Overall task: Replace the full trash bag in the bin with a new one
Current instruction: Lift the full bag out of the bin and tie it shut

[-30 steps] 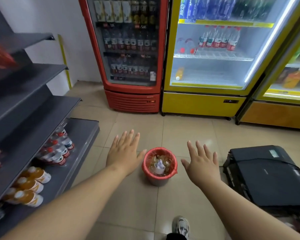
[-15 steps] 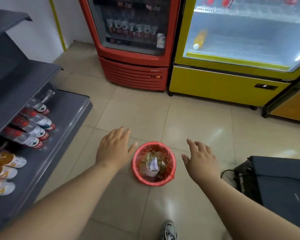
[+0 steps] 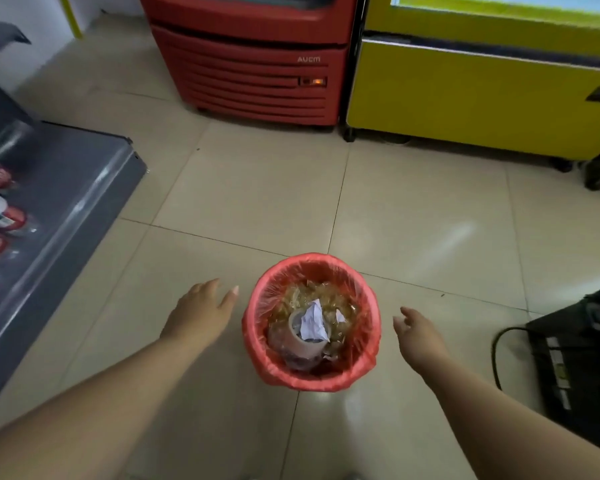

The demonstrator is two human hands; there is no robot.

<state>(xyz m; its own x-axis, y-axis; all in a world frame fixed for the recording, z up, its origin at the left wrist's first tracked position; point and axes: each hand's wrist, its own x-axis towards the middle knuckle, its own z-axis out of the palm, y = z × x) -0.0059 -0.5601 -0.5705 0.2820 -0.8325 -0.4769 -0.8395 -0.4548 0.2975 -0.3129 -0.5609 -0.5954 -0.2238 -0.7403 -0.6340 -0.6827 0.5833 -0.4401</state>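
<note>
**Both hands empty on either side of the full bin**

At the far left a grey shelf (image 3: 84,188) carries bottles (image 3: 0,216) lying on their sides, with red labels and blurred at the frame's edge.

The left forearm comes in from the lower left corner and reaches forward over the tiled floor (image 3: 250,188). The left hand (image 3: 201,313) is back-up, its fingers relaxed and close together and its thumb stretched toward the bin. It holds nothing and hangs just beside the bin's left side without touching it.

Behind, against the wall, stands the base of a red cooler (image 3: 257,67) with a slatted grille.

The bin (image 3: 312,259) stands upright on the floor between the two hands, near the middle of the view. A red trash bag (image 3: 368,327) lines it, and its thin, crinkled plastic is folded out over the rim and down the outside. The bag is well filled. Clear yellowish wrapping (image 3: 305,296) lies at the back, a crumpled white paper (image 3: 312,322) on top, and a pale cylinder (image 3: 297,337) under the paper; I cannot tell whether that is a cup or a roll.

The right forearm enters from the lower right. The right hand (image 3: 418,336) has its fingers loosely spread and slightly bent, pointing forward. It grips nothing and is near the bin's right side, clear of the bag.

Behind it is the yellow cooler (image 3: 482,95). At the right edge a black case (image 3: 575,358) lies on the floor, and a black cable (image 3: 496,348) loops from its near side.
</note>
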